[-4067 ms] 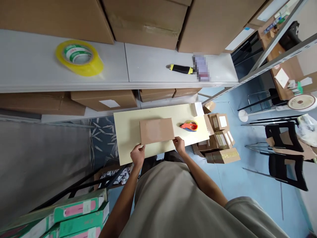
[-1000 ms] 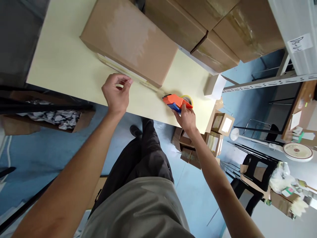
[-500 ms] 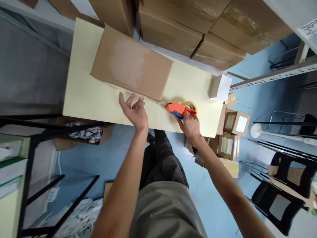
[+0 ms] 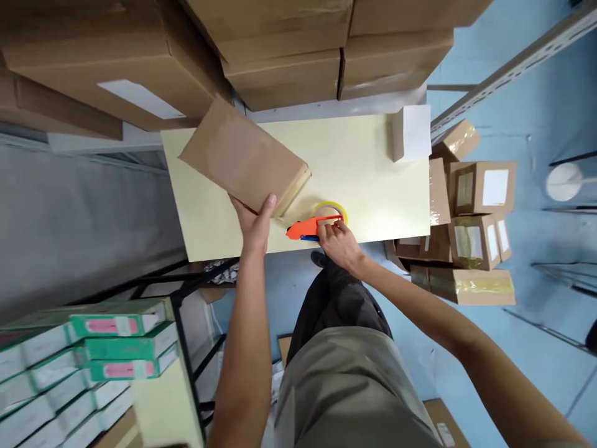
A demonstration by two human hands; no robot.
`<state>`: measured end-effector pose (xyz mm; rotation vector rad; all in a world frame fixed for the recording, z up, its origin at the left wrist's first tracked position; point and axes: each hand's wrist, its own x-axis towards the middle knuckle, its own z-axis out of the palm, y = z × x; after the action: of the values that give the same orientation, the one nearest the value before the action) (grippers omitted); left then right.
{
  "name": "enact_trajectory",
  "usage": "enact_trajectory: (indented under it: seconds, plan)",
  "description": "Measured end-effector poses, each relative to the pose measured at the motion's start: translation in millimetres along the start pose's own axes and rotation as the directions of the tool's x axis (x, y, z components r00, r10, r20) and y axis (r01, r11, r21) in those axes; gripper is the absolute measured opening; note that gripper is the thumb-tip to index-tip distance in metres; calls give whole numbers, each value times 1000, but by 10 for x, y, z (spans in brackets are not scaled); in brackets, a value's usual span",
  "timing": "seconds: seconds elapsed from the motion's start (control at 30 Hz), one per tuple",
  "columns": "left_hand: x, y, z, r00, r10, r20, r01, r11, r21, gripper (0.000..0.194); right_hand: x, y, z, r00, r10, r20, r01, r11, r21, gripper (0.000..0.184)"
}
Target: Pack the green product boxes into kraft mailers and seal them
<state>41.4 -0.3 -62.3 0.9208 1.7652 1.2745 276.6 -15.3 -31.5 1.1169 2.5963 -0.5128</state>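
A cardboard box (image 4: pixel 245 155) lies at an angle on the pale yellow table (image 4: pixel 368 186), with tape down its right end. My left hand (image 4: pixel 254 227) grips the box's near edge, thumb on top and fingers partly hidden against its side. In my right hand (image 4: pixel 339 246) is an orange and blue tape dispenser (image 4: pixel 303 229), its nose pointing left towards the taped end of the box. The dispenser's yellow-rimmed tape roll (image 4: pixel 330 208) sits at its far side. Whether a strip of tape joins dispenser and box is hard to make out.
Large cardboard cartons (image 4: pixel 284 78) line the table's far side. A white box (image 4: pixel 413 134) stands at the table's right end. Taped parcels (image 4: pixel 480 239) are piled on the floor at right. Green and white boxes (image 4: pixel 121 345) are stacked at lower left, beside a black frame (image 4: pixel 180 305).
My left hand has gone from open fingers beside the box to gripping its near edge. The box has turned, showing its taped right end. The dispenser has shifted slightly left, and the view has moved.
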Motion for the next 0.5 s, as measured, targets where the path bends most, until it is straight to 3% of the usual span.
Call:
enact_trajectory:
  seconds: [0.1,0.23,0.33,0.5]
  plan:
    - [-67,192,-299,992,-30,123,10,988,156,116,38,-268,-33,999,-26,31,25,999,49,35]
    - [-62,278,-280,987,-86,139,39,950,310,118,-117,-365,-15,998,11,56,-17,995,103,35]
    - [-23,252,-217,983,-122,134,75,948,308,126,-449,-143,23,993,80,86,-90,990,113,29]
    - [0,225,-248,976,-131,176,80,960,270,122,-967,650,3,936,327,130,-336,940,59,34]
